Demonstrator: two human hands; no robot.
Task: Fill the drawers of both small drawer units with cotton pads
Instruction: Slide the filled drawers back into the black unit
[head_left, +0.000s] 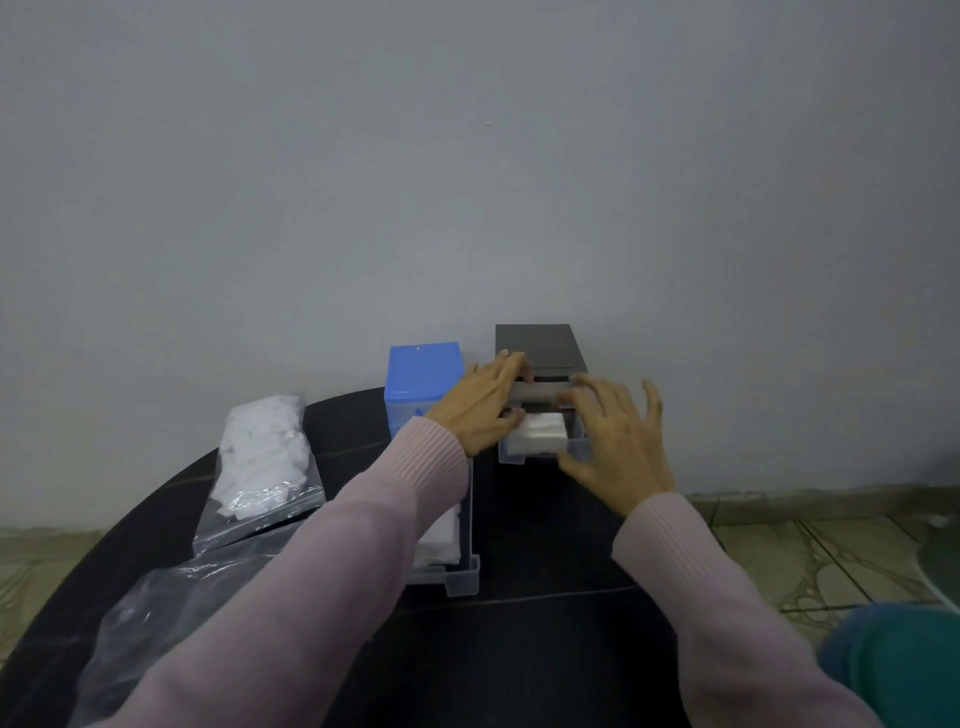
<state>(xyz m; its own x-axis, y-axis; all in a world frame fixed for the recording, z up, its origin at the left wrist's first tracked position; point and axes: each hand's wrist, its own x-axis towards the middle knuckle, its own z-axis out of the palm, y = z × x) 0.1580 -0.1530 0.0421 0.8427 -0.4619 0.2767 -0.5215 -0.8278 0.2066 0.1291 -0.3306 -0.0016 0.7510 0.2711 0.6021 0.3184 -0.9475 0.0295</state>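
I see left hand (480, 402) gripping black drawer unit (540, 348) at 12 o'clock, right hand (613, 441) fingers spread on its open drawer (540, 452), cotton pads (543, 430) inside, blue drawer unit (423, 379) at 11, bag of pads (262, 457) at 9

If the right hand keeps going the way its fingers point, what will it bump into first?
Probably the black plastic drawer unit: the right hand already hovers at its open clear drawer, fingers spread toward the unit's front. Depth is hard to judge.

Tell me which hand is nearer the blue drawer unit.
Left. The left hand reaches across just right of the blue drawer unit, its wrist in front of it. The right hand is farther right, at the front of the black drawer unit.
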